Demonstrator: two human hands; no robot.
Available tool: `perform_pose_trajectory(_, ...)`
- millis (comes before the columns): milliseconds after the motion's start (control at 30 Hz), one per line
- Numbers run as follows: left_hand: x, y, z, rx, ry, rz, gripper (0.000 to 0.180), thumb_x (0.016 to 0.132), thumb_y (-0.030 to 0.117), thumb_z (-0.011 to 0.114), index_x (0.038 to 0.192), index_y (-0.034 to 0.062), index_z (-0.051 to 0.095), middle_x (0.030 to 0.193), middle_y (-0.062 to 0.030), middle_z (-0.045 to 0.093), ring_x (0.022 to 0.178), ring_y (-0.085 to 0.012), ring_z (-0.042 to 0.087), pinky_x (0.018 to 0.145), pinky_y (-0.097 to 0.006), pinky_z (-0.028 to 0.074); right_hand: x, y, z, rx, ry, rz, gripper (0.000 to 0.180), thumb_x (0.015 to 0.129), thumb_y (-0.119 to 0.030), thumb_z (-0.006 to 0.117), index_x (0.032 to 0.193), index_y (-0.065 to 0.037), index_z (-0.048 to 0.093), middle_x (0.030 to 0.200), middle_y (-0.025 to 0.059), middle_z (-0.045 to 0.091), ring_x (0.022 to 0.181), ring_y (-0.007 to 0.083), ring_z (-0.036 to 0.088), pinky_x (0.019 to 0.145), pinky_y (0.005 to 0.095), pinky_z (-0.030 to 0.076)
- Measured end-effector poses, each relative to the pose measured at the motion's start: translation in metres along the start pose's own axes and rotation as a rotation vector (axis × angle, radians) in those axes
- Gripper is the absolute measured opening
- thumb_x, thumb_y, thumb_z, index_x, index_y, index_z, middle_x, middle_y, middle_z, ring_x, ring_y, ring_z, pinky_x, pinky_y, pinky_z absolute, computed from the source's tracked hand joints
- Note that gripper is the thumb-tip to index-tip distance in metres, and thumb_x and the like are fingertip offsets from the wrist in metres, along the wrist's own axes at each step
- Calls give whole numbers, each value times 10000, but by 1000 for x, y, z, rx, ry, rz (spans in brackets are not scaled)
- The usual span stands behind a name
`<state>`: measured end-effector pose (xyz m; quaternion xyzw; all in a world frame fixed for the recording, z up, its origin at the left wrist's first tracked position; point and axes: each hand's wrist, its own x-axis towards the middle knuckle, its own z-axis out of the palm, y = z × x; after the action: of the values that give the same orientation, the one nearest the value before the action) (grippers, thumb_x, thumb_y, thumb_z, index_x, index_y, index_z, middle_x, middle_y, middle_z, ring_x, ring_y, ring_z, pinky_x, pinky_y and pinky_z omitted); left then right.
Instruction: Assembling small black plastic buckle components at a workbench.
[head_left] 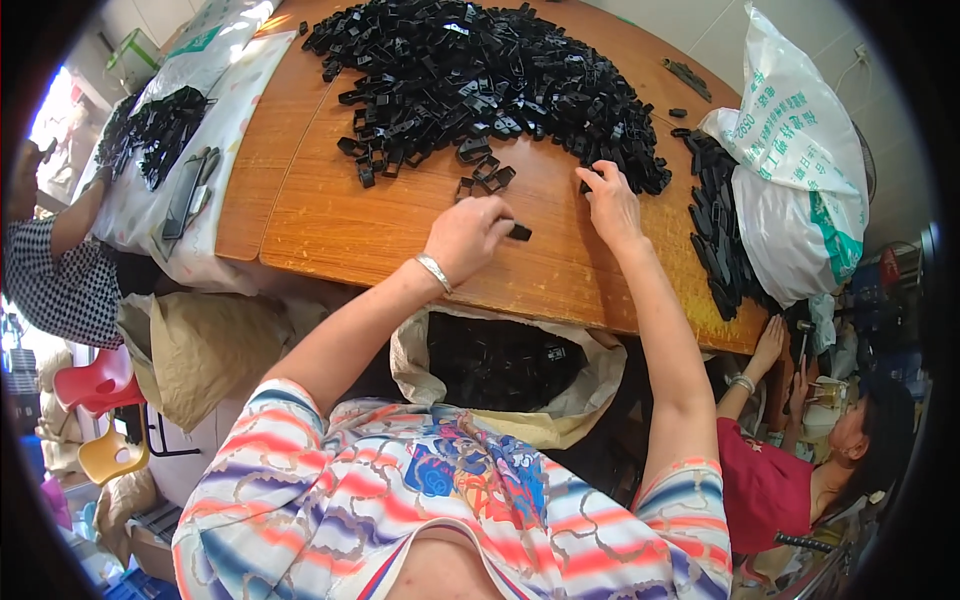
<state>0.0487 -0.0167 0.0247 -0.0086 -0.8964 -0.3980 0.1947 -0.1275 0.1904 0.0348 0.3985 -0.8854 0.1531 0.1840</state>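
Note:
My left hand [468, 241] is closed in a pinch over the wooden table, with a small black plastic piece [520, 232] sticking out from its fingertips. A silver bracelet circles that wrist. Farther right, my right hand [612, 203] reaches to the near edge of a big heap of black plastic pieces [470, 75]. Its thumb and index finger close on a small black plastic piece [585, 186], partly hidden by the fingers. Several loose black frame-shaped pieces [485, 175] lie between the heap and my left hand.
An open sack [408, 360] of black pieces stands below the table [320, 215]. Long black strips [712, 215] and a white plastic bag [790, 170] sit at the right. Co-workers are at both sides: a checked sleeve [65, 280] left, a red shirt [765, 490] right.

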Motion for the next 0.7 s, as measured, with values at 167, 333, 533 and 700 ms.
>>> perform_pose_trajectory(167, -7, -5, 6, 110, -17, -9, 164, 896, 208, 632, 959, 64, 678, 974, -118, 595, 975, -315, 578, 840, -409, 502, 16, -7, -3, -41, -199, 11, 234, 879, -120, 695, 1106, -70, 671, 1075, 114, 584, 956, 333, 628, 786, 429, 542)
perform_pose_trajectory(333, -12, -7, 0, 56, 2, 26, 199, 879, 196, 659, 1019, 56, 673, 982, -122, 588, 983, -315, 572, 850, -401, 501, -6, -34, -17, 85, -148, 31, 196, 875, -212, 708, 949, -45, 638, 979, 123, 607, 882, 350, 641, 741, 437, 529)
perform_pose_trajectory(533, -17, -4, -4, 24, 7, 58, 276, 812, 131, 731, 1062, 44, 651, 1016, -123, 590, 1007, -319, 569, 866, -401, 499, -28, -70, -36, 786, -356, 500, 230, 903, -194, 697, 902, 11, 594, 764, 108, 667, 616, 197, 657, 573, 317, 516)
perform_pose_trajectory(700, -14, -7, -1, 73, -20, 32, 272, 787, 121, 754, 1030, 46, 656, 1031, -114, 589, 1025, -312, 570, 879, -395, 498, -29, -83, -39, 919, -476, 518, 250, 857, -142, 765, 874, -25, 545, 744, 41, 627, 578, 103, 620, 497, 238, 507)
